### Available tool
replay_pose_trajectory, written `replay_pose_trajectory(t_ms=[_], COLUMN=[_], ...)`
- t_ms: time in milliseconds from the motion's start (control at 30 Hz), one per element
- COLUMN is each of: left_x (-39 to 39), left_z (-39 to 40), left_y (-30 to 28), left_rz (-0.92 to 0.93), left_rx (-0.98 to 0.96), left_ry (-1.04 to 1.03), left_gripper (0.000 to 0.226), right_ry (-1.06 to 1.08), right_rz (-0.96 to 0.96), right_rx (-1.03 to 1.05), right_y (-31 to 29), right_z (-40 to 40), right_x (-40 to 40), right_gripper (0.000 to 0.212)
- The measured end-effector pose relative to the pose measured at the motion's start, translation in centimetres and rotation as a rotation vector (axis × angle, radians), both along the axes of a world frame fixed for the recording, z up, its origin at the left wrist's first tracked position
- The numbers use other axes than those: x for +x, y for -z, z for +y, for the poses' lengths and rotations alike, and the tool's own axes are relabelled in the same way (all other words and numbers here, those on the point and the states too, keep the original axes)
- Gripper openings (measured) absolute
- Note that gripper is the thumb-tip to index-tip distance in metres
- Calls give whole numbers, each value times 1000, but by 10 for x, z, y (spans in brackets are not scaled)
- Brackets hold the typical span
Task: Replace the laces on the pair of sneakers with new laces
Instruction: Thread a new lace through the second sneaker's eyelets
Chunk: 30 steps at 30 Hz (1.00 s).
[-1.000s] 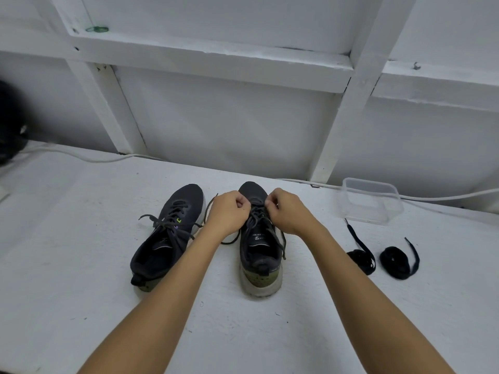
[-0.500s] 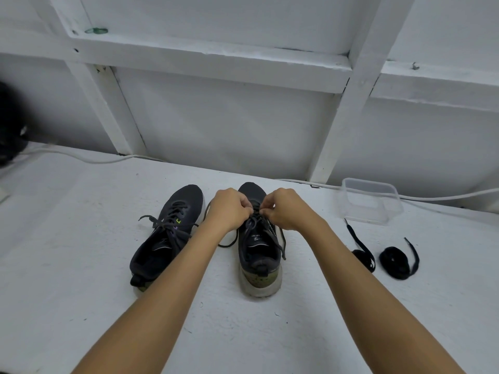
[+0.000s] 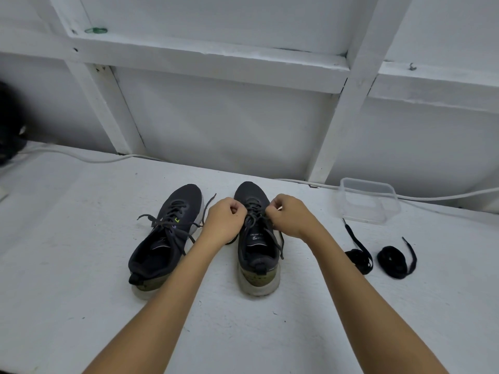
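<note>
The right-hand sneaker is set on the white surface with its long axis running away from the person, heel nearest, and both hands are held over its upper eyelets. The left hand is curled on the sneaker's left side and the right hand on its right, each grip closed, apparently pinching the old lace; the exact pinch is hidden by the knuckles. The loosening is judged barely begun, and the lace would have to be drawn up and outward. The other sneaker lies just beside, still laced. Two coiled new laces lie well apart, nearer the right hand.
</note>
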<state>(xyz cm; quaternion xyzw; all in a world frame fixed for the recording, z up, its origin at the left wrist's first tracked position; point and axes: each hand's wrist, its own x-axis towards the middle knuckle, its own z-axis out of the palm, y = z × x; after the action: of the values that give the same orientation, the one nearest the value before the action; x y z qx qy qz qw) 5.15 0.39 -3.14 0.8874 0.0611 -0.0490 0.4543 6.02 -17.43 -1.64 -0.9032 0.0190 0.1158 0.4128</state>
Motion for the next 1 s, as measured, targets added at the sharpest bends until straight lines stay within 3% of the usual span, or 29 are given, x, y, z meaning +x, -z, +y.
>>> replay_pose_trajectory(t_ms=[167, 400, 667, 867, 1000], left_x=[2, 5, 3, 1, -7], left_z=[5, 5, 5, 0, -4], left_y=[-16, -27, -25, -23, -19], left_rz=[-87, 63, 16, 10, -2], left_rx=[33, 121, 152, 252, 164], left_ry=[61, 169, 175, 166, 63], left_gripper=[7, 9, 9, 18, 32], right_ry=[-43, -170, -172, -52, 72], right_rz=[-113, 74, 34, 48, 106], right_rx=[59, -33, -88, 68, 217], right_y=[-6, -16, -13, -7, -3], right_z=[-3, 0, 4, 1, 0], right_x=[2, 11, 6, -1, -9], right_gripper=[5, 8, 15, 15, 19])
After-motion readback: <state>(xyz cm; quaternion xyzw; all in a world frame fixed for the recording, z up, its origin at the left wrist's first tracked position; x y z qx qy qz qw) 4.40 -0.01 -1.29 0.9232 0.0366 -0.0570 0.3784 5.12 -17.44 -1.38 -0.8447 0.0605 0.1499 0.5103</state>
